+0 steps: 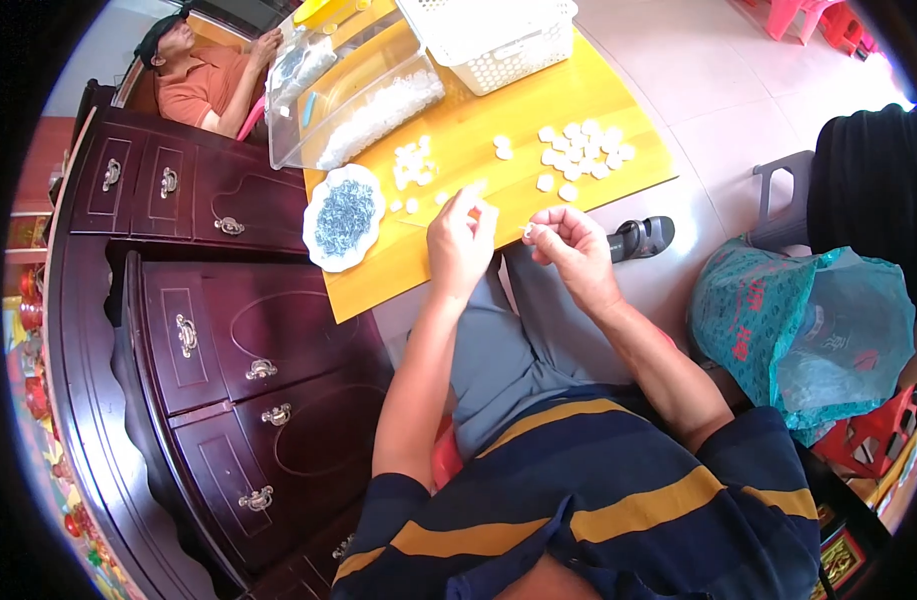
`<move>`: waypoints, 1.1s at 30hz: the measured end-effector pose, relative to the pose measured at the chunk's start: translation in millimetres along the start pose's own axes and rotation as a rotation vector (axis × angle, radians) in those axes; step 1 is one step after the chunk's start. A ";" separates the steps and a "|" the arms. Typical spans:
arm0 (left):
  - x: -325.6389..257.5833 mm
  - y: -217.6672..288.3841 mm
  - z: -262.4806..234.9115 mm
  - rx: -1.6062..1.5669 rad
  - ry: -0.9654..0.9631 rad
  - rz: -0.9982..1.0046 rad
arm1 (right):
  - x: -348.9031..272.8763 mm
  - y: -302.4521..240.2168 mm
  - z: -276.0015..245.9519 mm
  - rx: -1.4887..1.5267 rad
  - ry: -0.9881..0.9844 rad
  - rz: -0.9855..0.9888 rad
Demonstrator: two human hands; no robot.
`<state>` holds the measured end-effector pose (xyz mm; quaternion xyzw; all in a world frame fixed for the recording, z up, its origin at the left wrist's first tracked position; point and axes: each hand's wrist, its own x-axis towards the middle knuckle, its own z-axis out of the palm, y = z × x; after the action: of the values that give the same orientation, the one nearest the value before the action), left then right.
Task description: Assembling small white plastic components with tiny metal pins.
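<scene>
Above the near edge of the yellow table [378, 285], my left hand [460, 240] has its fingers bent together in a pinch. What it holds, if anything, is too small to make out. To its right, my right hand [578, 255] pinches a small white piece [528, 230] between thumb and fingertips. A scalloped white plate [312, 232] holding many thin grey metal parts [345, 215] lies at the table's left. Small white pieces [413, 165] are scattered behind my left hand. Round white pieces [583, 150] form a loose group at the right, with a few [502, 147] between the groups.
A clear bin [288, 140] of white pieces and a white perforated basket [508, 70] stand at the back. Dark wooden drawers [258, 330] flank the table's left. Another person [203, 85] sits at the far left. A teal bag [748, 320] and a grey stool [786, 200] are at right.
</scene>
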<state>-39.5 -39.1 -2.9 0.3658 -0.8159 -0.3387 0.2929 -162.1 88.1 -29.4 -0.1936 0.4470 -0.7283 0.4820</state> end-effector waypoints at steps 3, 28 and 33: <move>22.3 -6.9 9.0 0.335 -0.034 0.135 | 2.4 0.8 -2.3 0.033 0.008 0.009; -3.4 5.4 -3.3 -0.516 -0.064 -0.303 | 1.1 0.4 -1.8 -0.012 -0.013 0.022; -30.7 6.0 -8.3 -0.567 -0.105 -0.372 | -2.1 6.6 3.7 -0.057 -0.031 0.005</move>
<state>-18.7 -14.5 -0.3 0.3944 -0.6225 -0.6181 0.2737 -155.0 87.3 -32.6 -0.2174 0.4606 -0.7111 0.4847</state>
